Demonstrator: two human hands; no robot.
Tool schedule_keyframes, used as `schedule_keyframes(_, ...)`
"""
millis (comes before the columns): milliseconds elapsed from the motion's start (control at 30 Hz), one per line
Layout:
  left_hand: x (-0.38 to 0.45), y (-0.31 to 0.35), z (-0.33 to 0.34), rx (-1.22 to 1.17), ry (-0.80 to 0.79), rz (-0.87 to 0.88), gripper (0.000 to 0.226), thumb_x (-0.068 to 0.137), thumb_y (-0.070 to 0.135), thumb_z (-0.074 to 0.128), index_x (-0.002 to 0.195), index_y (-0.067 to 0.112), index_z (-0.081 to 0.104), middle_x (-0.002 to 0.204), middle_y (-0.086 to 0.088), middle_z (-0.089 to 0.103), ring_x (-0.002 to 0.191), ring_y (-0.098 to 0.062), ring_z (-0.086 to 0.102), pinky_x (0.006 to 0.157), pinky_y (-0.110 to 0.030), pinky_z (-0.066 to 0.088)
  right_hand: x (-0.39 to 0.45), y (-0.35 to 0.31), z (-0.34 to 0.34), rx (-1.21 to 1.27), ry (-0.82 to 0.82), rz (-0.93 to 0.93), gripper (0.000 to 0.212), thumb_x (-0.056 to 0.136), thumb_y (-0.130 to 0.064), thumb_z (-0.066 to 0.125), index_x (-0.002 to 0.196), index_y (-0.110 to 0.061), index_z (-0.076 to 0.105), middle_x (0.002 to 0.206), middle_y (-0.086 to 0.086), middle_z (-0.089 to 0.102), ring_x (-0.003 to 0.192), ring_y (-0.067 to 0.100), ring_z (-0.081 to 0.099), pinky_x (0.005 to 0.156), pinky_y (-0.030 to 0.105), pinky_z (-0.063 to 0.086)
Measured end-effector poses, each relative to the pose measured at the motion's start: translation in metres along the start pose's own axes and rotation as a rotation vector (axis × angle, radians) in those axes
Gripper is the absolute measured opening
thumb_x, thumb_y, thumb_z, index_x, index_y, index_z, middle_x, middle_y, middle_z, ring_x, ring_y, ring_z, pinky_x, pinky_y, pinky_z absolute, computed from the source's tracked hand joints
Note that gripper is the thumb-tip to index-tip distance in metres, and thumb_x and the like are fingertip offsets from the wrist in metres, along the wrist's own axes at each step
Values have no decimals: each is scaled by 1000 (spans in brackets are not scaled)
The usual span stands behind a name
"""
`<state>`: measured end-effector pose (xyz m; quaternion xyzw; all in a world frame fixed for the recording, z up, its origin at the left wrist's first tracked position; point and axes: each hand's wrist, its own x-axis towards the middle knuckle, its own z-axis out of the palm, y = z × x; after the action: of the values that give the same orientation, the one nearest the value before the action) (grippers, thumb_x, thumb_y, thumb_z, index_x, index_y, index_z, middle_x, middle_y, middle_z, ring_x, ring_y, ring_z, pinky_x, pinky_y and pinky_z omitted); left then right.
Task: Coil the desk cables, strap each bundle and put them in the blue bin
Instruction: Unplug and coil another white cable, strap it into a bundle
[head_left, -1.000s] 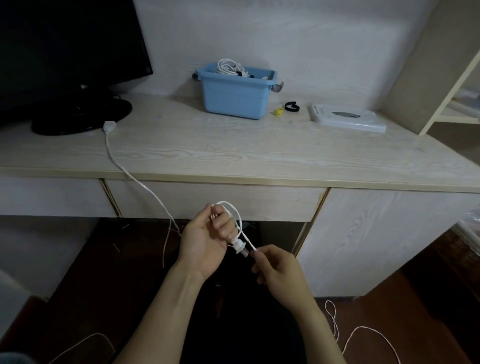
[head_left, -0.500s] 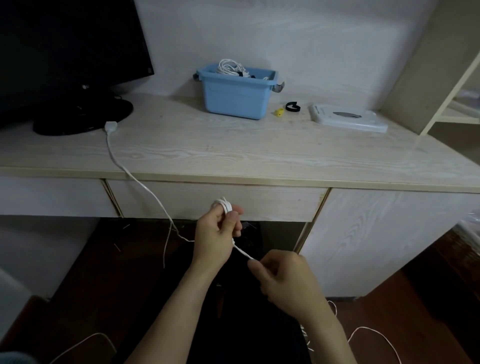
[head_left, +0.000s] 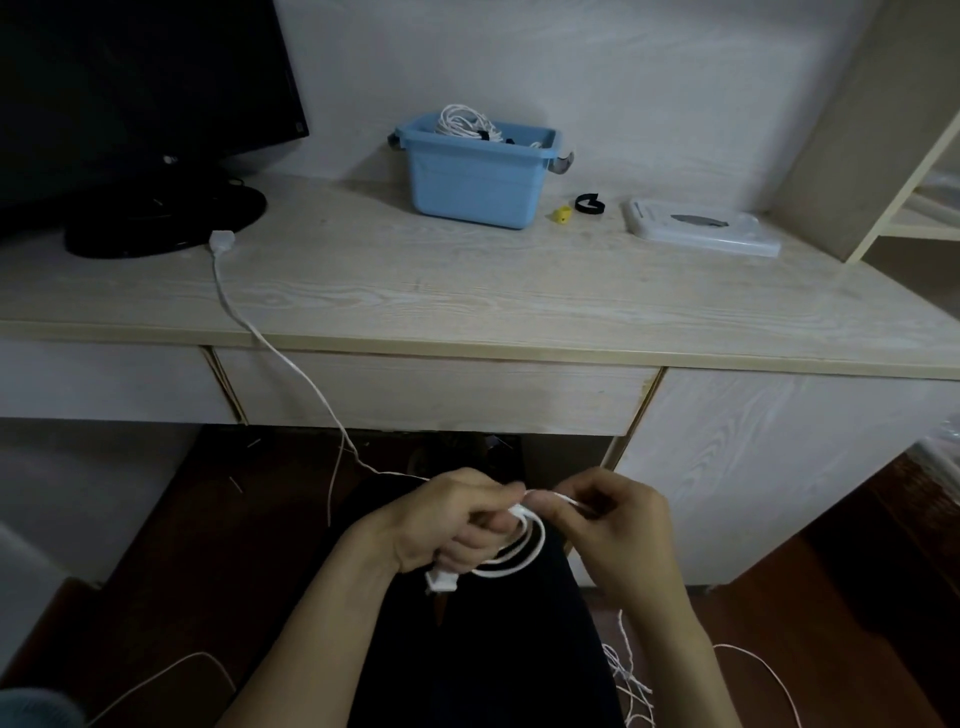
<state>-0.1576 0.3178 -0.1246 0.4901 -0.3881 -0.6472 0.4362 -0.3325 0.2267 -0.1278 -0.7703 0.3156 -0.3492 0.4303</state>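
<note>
Head camera looks down at a white cable (head_left: 291, 364) being wound below the front edge of the desk (head_left: 519, 291). The left hand (head_left: 457, 519) has its fingers curled round a small coil (head_left: 519, 551) of a couple of loops, with a white plug (head_left: 441, 581) hanging beneath it. The right hand (head_left: 618, 525) pinches the cable beside the coil and feeds it in. Most of the cable is not yet wound: it runs from the hands up over the desk edge to its other plug (head_left: 222, 241) by the monitor stand (head_left: 166, 223), and more white cable lies on the floor, though whether that is the same one is hard to tell.

One strapped bundle (head_left: 467, 122) already sits in the blue bin (head_left: 475, 182) at the back of the desk. A black strap (head_left: 589, 203) waits just right of it.

Half a second ago the hands were higher and the coil was a tight bunch in the left fingers; now both hands are lower and closer together, and a wider loop hangs open.
</note>
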Motion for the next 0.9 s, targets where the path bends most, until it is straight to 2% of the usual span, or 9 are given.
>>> schedule_keyframes(167,-1,6,-2,-454,159,137,42,90,37,48,53,22,37,41,6,20,34,-7,13,36,-21,9,0,3,6,77,-53,64,21,84,-41,68,76,-23,73,60,-4,65,52,9,56,52,24,45)
schedule_keyframes(300,-1,12,-5,-789,212,289,41,87,30,42,47,24,34,36,7,22,36,-10,5,35,-24,6,-2,5,9,56,-84,109,31,93,-41,60,75,-18,71,51,-4,55,47,4,47,49,19,37)
schedule_keyframes(400,0,14,-12,-1013,273,483,42,94,28,38,52,22,38,40,8,26,34,-8,13,35,-22,14,-4,8,8,20,-188,161,31,98,-39,55,80,-19,69,54,-2,57,46,3,47,48,17,37)
schedule_keyframes(467,-1,14,-18,-1066,367,570,45,100,33,33,58,20,42,47,8,28,36,-7,23,38,-21,22,-4,11,6,-56,-254,173,24,99,-36,54,84,-22,66,59,-4,64,48,3,52,50,16,40)
schedule_keyframes(533,-1,15,-19,-1057,474,602,42,102,36,32,66,18,43,55,5,32,45,-10,30,46,-23,32,-4,12,4,-109,-284,155,17,100,-32,56,87,-25,65,64,-7,66,53,3,56,53,17,45)
schedule_keyframes(633,2,13,-18,-1001,584,608,30,102,28,35,78,14,43,69,-3,46,58,-17,49,69,-31,40,-4,6,7,-139,-368,121,13,99,-28,59,88,-29,67,69,-15,67,58,1,59,56,15,46)
schedule_keyframes(700,7,9,-17,-863,661,579,18,103,20,37,90,9,46,80,-8,53,64,-21,60,72,-35,47,-6,3,13,-180,-444,77,14,97,-24,63,89,-34,69,74,-19,67,67,-1,62,60,12,45)
schedule_keyframes(800,15,3,-15,-551,749,591,15,105,8,36,95,4,47,85,-11,59,70,-24,66,70,-34,56,-7,2,19,-265,-510,-21,25,94,-19,64,101,-41,72,97,-19,59,90,-1,60,78,15,49)
schedule_keyframes(900,15,-6,-13,-47,764,524,15,102,0,40,98,3,54,90,-6,66,77,-18,69,75,-30,56,-8,-5,21,-287,-531,-97,28,95,-14,62,111,-33,74,95,-20,54,93,-2,55,79,11,44)
